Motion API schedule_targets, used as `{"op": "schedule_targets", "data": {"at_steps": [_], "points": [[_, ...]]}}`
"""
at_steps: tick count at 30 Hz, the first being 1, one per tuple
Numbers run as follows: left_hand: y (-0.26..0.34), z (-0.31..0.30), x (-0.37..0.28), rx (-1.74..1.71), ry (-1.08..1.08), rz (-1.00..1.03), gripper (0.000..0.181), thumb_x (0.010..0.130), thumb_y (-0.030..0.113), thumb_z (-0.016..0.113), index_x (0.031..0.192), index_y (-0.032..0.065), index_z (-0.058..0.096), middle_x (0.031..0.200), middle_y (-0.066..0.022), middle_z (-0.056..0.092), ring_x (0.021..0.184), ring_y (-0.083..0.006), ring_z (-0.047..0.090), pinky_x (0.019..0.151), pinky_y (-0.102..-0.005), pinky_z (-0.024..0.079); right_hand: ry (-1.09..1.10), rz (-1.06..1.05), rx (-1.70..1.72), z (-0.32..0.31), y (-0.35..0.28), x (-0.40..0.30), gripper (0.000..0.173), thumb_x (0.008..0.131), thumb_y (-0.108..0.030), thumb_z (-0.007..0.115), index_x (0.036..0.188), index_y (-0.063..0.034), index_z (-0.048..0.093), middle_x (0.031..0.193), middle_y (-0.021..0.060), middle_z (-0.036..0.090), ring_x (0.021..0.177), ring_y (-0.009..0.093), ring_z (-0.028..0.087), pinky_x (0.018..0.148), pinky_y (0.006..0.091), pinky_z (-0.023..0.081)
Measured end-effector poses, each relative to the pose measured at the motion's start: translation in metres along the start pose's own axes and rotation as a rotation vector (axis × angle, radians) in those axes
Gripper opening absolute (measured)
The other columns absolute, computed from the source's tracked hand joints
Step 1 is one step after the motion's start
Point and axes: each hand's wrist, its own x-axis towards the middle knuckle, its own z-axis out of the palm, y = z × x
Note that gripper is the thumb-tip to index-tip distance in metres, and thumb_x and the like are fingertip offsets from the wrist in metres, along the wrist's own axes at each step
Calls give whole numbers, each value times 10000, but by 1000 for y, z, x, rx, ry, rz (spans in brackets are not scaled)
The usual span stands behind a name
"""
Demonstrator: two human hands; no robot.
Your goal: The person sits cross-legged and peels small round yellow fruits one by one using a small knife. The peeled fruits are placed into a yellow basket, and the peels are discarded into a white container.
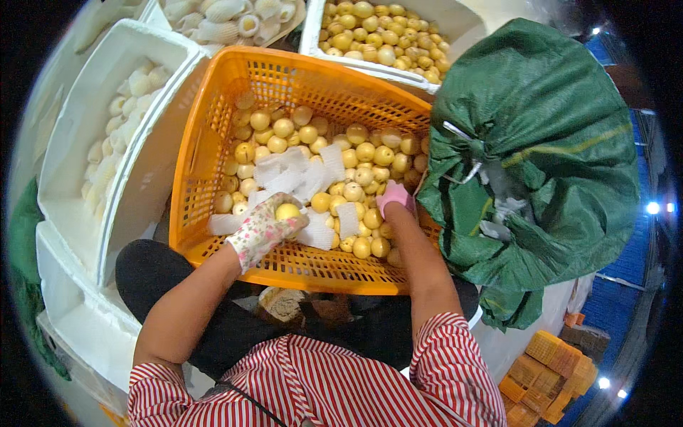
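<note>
An orange plastic basket (315, 285) stands before me, holding many round yellow fruits (383, 155) and white foam net sleeves (291, 176). My left hand (261, 227), in a flower-patterned glove, holds one yellow fruit (288, 212) over the near left part of the basket, with foam sleeves beside and beneath it. My right hand (395, 197), in a pink glove, reaches among the fruits on the right side. Its fingers are hidden, so what it touches or grips cannot be told. A single foam sleeve (348, 220) lies on the fruits to the left of my right wrist.
A white foam box (114, 45) with fruits in foam sleeves (128, 112) stands left. Behind the basket are more sleeved fruits (224, 21) and a foam box (373, 68) of loose yellow fruits. A bulky green woven sack (544, 107) leans over the basket's right edge. Orange crates (549, 373) lie lower right.
</note>
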Motion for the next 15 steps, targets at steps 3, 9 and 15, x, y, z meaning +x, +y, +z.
{"op": "schedule_targets", "data": {"at_steps": [3,9,15], "points": [[10,4,4,-343,-121,-104,354,899,370,601,1053,56,552,765,-62,623,584,-124,578,461,-224,427,-7,-19,-283,21,6,26,424,783,-252,706,1143,-40,631,1167,166,623,1034,287,633,840,363,532],[-9,-12,30,-1024,-269,-328,366,970,409,406,1082,82,526,835,-120,646,594,-250,617,439,-323,473,6,-120,-211,-2,3,20,534,694,-416,756,1042,-22,665,1053,173,666,978,288,650,825,362,526],[3,2,26,-962,-215,-206,400,983,386,340,1148,45,468,1007,-149,624,786,-293,652,577,-371,552,66,-420,782,-57,26,3,587,787,-531,611,1046,-5,627,1019,171,652,997,263,618,805,378,507]]}}
